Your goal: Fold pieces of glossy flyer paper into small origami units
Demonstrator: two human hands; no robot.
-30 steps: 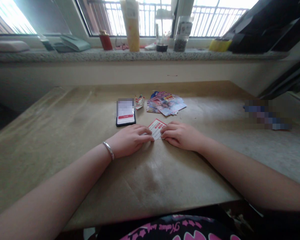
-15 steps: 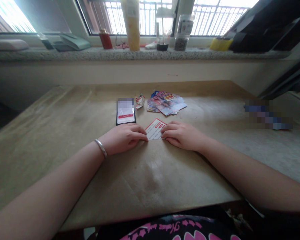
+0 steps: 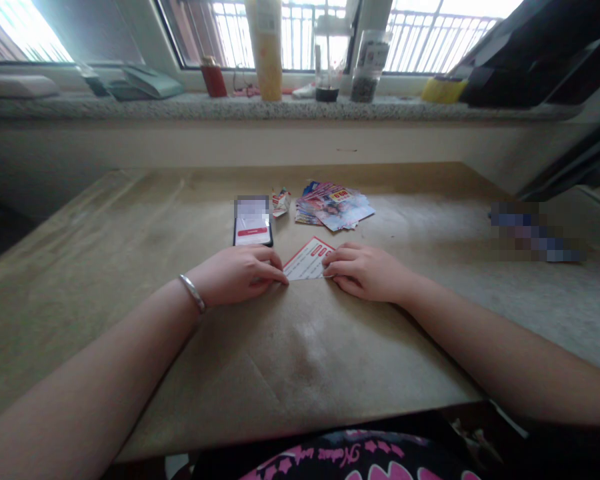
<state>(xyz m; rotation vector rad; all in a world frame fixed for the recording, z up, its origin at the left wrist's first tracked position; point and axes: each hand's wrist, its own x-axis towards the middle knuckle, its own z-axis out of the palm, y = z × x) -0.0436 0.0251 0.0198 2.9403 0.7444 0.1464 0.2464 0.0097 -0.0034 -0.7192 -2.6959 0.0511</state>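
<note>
Left hand [image 3: 244, 275] has shifted outward; its fingers [image 3: 270, 271] grasp the paper [image 3: 307, 261] at left, those of the right hand [image 3: 363, 272] at right; paper print is illegible.

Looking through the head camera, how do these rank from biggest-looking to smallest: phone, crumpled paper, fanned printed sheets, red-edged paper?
1. Fanned printed sheets
2. Phone, lower end partly covered
3. Red-edged paper, by what shows; also partly covered, and nearer the camera
4. Crumpled paper

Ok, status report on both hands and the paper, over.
Left hand at left corner, right hand over right part. Red-edged paper between them. Phone just beyond left hand.
</note>
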